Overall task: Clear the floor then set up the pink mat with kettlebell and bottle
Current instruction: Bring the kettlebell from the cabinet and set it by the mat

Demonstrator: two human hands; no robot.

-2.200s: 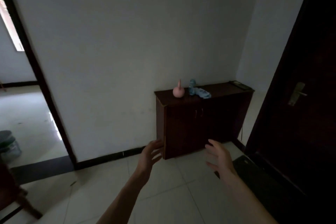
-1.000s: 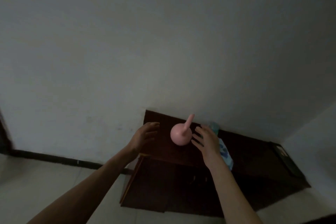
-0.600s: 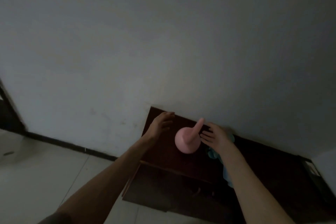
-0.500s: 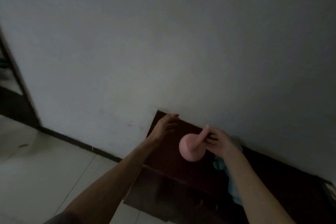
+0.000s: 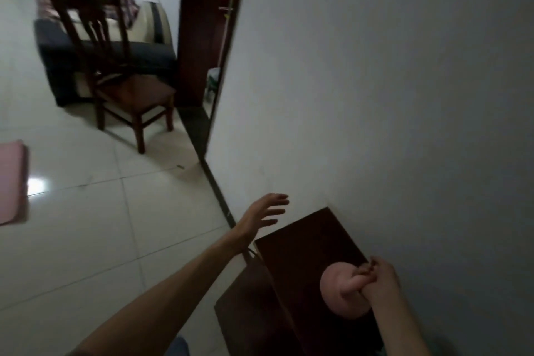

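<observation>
My right hand (image 5: 378,280) grips the handle of the pink kettlebell (image 5: 339,298) over the top of the dark wooden cabinet (image 5: 294,246) at the lower right. Whether the kettlebell still touches the cabinet I cannot tell. My left hand (image 5: 260,215) hovers with fingers spread, empty, left of the cabinet's far corner and close to the wall. The pink mat (image 5: 11,182) lies on the tiled floor at the left edge of the frame, only partly in view. No bottle shows.
A wooden chair (image 5: 127,81) stands on the white tiles near a doorway with a dark door frame (image 5: 208,37). Behind it are a dark sofa and a plaid cloth. A black skirting strip runs along the grey wall.
My right hand has closed round the kettlebell's handle. My left hand has left the cabinet top. The view has swung left, bringing the chair, doorway and mat into sight.
</observation>
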